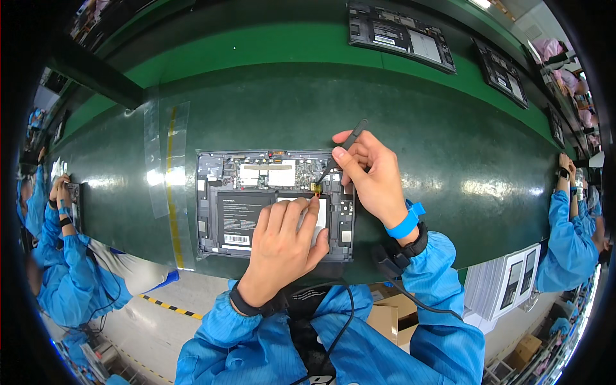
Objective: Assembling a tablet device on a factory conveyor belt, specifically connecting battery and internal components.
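An opened tablet (210, 221) lies flat on the green workbench in front of me, showing its circuit board (301, 171) and black battery pack (239, 215). Across the battery rests my left hand (287, 240), fingers stretched out, the index fingertip beside a small yellow connector (316, 187) with thin red wires. Pinched in my right hand (372, 170) is a slim black spudger (351, 139), slanting down to the left. Its lower tip meets the board at or right beside the connector; whether it touches cannot be made out.
More opened tablets stand on the green raised ledge, one tablet (404, 37) at the back right. Clear and yellow tape (172, 186) crosses the bench left of my work. White stacked panels (504, 282) sit below the bench edge at right. Co-workers in blue sit on both sides.
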Demonstrator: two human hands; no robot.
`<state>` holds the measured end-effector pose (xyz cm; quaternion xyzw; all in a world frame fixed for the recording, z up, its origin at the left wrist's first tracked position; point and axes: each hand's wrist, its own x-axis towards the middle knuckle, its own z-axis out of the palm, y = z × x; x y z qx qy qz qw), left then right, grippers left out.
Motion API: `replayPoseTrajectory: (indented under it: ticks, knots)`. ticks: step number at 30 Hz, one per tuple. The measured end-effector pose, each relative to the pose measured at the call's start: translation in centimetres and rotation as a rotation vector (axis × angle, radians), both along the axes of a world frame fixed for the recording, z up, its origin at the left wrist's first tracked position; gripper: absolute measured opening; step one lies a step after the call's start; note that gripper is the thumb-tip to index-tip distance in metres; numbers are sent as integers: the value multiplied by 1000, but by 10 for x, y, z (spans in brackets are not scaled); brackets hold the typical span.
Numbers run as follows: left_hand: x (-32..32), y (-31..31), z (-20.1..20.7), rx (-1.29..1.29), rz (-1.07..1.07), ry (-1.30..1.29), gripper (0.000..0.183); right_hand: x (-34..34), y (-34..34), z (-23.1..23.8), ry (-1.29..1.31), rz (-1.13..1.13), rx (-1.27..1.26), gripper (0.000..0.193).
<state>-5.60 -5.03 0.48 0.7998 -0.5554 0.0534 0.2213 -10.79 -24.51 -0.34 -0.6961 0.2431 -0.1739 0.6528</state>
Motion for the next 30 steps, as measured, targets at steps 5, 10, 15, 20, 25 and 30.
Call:
replayPoseTrajectory:
  ticks: [5, 10, 15, 20, 25, 30]
  knots:
    - [0, -1, 1, -1, -4, -9, 48, 0, -1, -1, 4, 2, -7, 22]
    - [0, -1, 1, 10, -5, -6, 48, 0, -1, -2, -8, 1, -5, 22]
    - [1, 0, 0, 33, -5, -54, 46, 0, -1, -1, 16, 11, -47, 22]
    - [0, 0, -1, 26, -8, -37, 47, 0, -1, -1, 9, 7, -36, 21]
    - [-1, -1, -2, 24, -2, -23, 48, 0, -1, -2, 1, 5, -33, 20]
    - [1, -3, 0, 50, -53, -57, 48, 0, -1, -2, -3, 4, -35, 19]
